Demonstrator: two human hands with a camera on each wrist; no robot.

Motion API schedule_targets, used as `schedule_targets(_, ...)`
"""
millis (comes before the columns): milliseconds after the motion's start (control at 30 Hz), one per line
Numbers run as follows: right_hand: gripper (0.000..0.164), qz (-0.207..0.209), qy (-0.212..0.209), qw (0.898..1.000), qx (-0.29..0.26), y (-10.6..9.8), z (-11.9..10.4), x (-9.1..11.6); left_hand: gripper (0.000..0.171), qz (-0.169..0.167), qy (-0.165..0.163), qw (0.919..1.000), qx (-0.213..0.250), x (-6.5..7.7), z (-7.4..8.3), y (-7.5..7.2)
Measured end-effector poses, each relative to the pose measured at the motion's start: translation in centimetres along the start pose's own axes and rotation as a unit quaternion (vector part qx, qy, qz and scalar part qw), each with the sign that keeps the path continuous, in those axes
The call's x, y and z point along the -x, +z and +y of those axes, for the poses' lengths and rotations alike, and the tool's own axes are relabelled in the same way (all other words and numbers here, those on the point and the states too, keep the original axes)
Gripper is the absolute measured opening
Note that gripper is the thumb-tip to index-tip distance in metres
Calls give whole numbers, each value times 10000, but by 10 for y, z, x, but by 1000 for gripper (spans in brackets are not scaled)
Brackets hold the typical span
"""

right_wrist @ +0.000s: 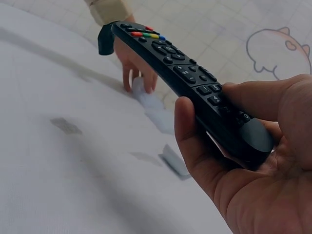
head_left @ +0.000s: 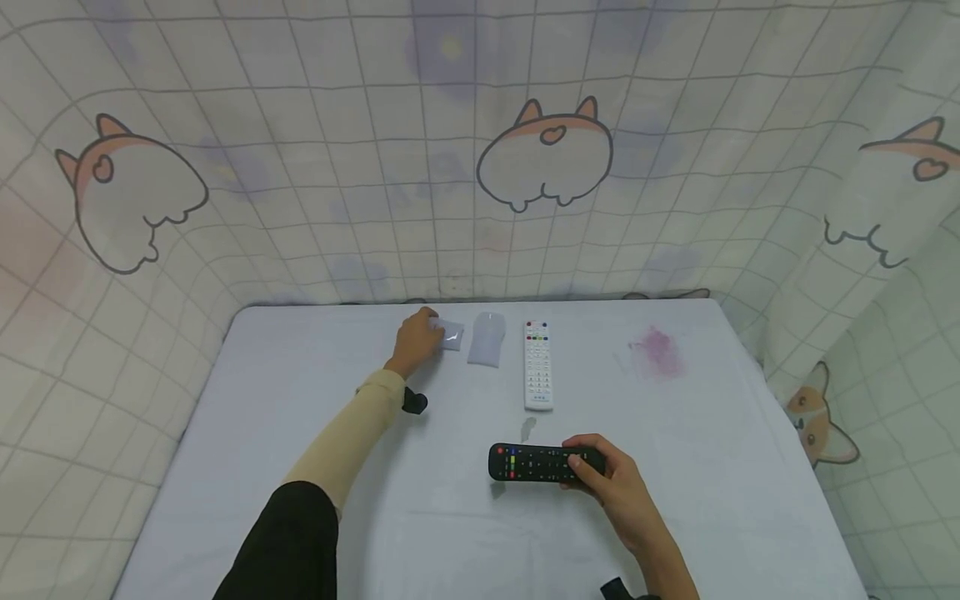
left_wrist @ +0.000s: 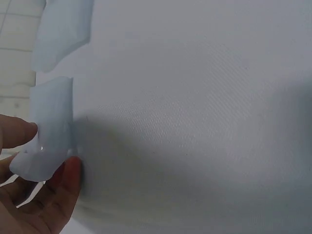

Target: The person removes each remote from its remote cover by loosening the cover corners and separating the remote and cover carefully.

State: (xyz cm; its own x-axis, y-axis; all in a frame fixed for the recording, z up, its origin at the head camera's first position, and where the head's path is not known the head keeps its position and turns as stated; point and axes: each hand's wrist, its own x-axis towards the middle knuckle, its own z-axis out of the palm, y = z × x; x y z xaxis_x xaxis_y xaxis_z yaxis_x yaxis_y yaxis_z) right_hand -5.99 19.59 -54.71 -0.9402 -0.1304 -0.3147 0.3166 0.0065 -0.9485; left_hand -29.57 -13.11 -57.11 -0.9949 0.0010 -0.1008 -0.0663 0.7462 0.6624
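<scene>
In the head view my right hand [head_left: 611, 479] grips a black remote control [head_left: 536, 463] above the front part of the table. Its buttons, some coloured, face up, and the thumb lies over one end. At the back of the table my left hand [head_left: 417, 340] pinches a translucent pale-blue plastic sleeve [left_wrist: 52, 117] between thumb and fingers; the sleeve's near end is bent up. Just to the right lies a second translucent sleeve [head_left: 487, 340], flat on the cloth. A white remote control [head_left: 537, 367] lies lengthwise beside that one, buttons up.
White cloth covers the table [head_left: 675, 500]. Grey marks [head_left: 528, 429] show near the white remote, and a pink stain [head_left: 660, 352] is at the back right. A checked curtain [head_left: 315, 183] with cartoon animals surrounds the back and sides.
</scene>
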Motion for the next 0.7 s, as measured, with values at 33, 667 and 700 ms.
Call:
schedule_targets(33,44,7,5,10000,1,0,0,0,42,25,109,9997,-200,0,0,0)
schedule_targets(667,40,199,159,9991,-325,9,1,-1,40,80,701,9868,-1456,1,-11,0)
schedule_targets(700,41,209,167,9989,-396,10,2,-1,41,102,708,9868,-1452,1,-13,1)
